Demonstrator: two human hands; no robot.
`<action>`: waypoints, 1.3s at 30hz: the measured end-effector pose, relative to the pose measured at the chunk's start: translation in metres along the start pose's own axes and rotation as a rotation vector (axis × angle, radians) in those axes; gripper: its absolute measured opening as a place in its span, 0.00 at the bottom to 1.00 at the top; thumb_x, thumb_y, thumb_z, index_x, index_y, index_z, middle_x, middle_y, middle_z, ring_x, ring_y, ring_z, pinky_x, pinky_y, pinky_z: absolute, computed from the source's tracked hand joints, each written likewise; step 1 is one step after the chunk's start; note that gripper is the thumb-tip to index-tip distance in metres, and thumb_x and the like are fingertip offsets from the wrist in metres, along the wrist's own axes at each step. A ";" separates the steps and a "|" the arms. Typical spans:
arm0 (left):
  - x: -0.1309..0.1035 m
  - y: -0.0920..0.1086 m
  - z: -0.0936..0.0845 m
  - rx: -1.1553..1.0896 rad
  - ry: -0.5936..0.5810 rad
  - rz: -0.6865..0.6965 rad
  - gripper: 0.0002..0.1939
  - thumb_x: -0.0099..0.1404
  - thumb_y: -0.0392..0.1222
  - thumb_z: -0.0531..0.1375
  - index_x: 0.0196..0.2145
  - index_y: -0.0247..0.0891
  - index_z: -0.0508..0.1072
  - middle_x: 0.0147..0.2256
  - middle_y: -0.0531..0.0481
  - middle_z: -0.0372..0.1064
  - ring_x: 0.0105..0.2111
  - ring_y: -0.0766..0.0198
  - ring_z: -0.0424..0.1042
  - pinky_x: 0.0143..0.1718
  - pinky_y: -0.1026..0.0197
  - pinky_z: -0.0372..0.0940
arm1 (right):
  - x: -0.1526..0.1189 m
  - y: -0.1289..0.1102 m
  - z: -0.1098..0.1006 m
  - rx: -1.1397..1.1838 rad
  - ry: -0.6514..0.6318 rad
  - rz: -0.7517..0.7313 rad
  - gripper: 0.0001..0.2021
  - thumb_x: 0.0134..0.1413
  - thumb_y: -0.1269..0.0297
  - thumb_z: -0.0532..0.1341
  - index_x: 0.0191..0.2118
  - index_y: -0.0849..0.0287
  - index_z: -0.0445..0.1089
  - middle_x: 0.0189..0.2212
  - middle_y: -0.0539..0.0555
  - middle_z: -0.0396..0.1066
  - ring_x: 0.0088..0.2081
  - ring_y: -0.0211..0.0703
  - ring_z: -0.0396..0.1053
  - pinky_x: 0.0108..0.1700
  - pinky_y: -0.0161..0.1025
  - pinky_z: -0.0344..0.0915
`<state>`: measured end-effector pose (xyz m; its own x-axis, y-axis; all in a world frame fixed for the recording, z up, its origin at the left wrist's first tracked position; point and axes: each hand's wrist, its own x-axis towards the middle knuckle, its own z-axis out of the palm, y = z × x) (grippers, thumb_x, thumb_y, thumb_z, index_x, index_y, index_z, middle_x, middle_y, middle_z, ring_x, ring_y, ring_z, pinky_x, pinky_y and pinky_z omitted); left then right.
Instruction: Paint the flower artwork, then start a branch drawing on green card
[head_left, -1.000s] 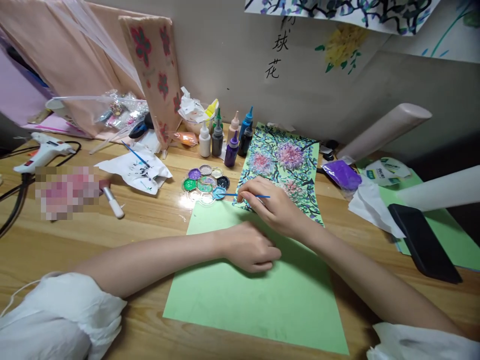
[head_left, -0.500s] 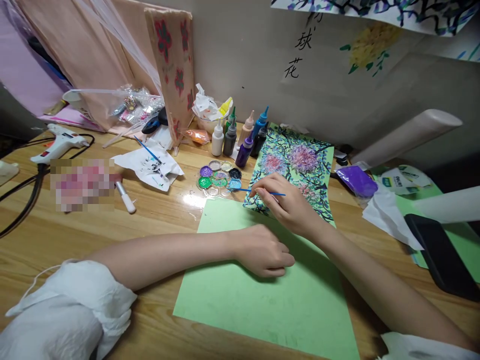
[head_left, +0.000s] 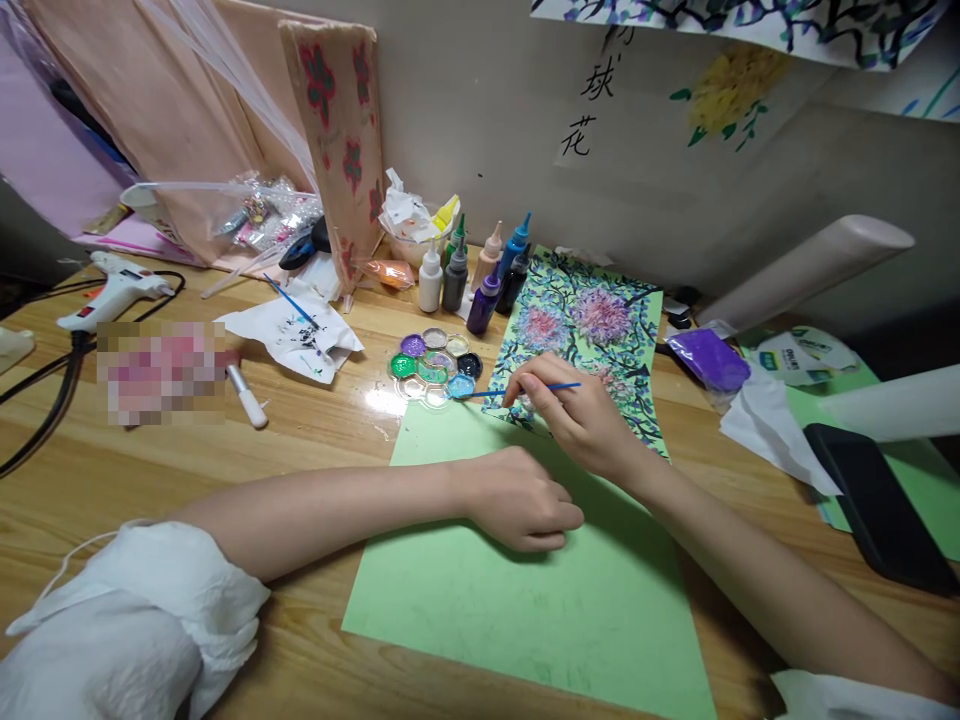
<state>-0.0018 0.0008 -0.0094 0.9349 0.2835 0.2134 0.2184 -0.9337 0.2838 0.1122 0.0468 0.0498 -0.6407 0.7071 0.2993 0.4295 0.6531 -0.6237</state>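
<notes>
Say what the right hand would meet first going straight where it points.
Probably the scalloped clear plastic palette, at its light blue paint, where the held thin blue paintbrush points; depth unclear.

We can pass over the counter (head_left: 330, 430) between the white-handled brush (head_left: 248, 398) and the palette (head_left: 435, 368). We also have room over the near half of the green sheet (head_left: 525, 625). Left hand (head_left: 520, 500) and forearm bar us from the left; right hand (head_left: 566, 410) and blue brush (head_left: 487, 393) block the palette's near-right side. Bottles (head_left: 482, 306) wall off its back. Far right, phone (head_left: 874, 510) and slanted roll (head_left: 810, 268) crowd us.
</notes>
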 end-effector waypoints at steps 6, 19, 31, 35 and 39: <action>0.000 -0.001 0.002 0.000 0.007 0.017 0.10 0.61 0.41 0.52 0.24 0.39 0.65 0.26 0.53 0.72 0.24 0.64 0.67 0.18 0.57 0.50 | 0.001 -0.006 0.004 0.092 -0.062 -0.019 0.16 0.64 0.63 0.46 0.30 0.59 0.67 0.29 0.52 0.68 0.34 0.40 0.64 0.38 0.38 0.57; 0.000 0.000 -0.001 -0.017 -0.018 -0.003 0.10 0.62 0.42 0.52 0.25 0.38 0.65 0.28 0.52 0.72 0.26 0.64 0.70 0.17 0.58 0.48 | 0.002 0.002 0.006 0.140 -0.007 0.056 0.17 0.64 0.61 0.45 0.30 0.58 0.67 0.30 0.53 0.69 0.34 0.41 0.65 0.39 0.39 0.59; 0.000 -0.001 0.002 -0.038 0.007 0.003 0.10 0.62 0.41 0.52 0.23 0.39 0.64 0.27 0.52 0.72 0.24 0.64 0.68 0.18 0.59 0.50 | -0.002 0.004 0.008 0.016 -0.006 -0.085 0.12 0.62 0.65 0.48 0.32 0.57 0.67 0.30 0.53 0.69 0.36 0.42 0.64 0.39 0.40 0.59; 0.001 -0.002 0.005 -0.047 0.049 0.041 0.10 0.61 0.39 0.52 0.22 0.39 0.63 0.24 0.51 0.71 0.23 0.64 0.66 0.20 0.59 0.53 | -0.007 0.004 0.006 -0.007 0.004 -0.166 0.11 0.62 0.66 0.47 0.33 0.56 0.66 0.29 0.54 0.69 0.36 0.44 0.64 0.38 0.41 0.61; 0.002 -0.004 0.006 -0.021 0.069 0.076 0.10 0.61 0.39 0.53 0.22 0.39 0.64 0.23 0.51 0.70 0.23 0.63 0.66 0.21 0.58 0.54 | -0.006 0.003 0.006 0.004 -0.022 -0.232 0.10 0.61 0.67 0.48 0.35 0.56 0.65 0.31 0.54 0.70 0.37 0.44 0.63 0.40 0.43 0.61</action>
<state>0.0004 0.0037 -0.0153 0.9271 0.2270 0.2983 0.1408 -0.9484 0.2840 0.1135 0.0431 0.0415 -0.7360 0.5317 0.4190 0.2663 0.7964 -0.5429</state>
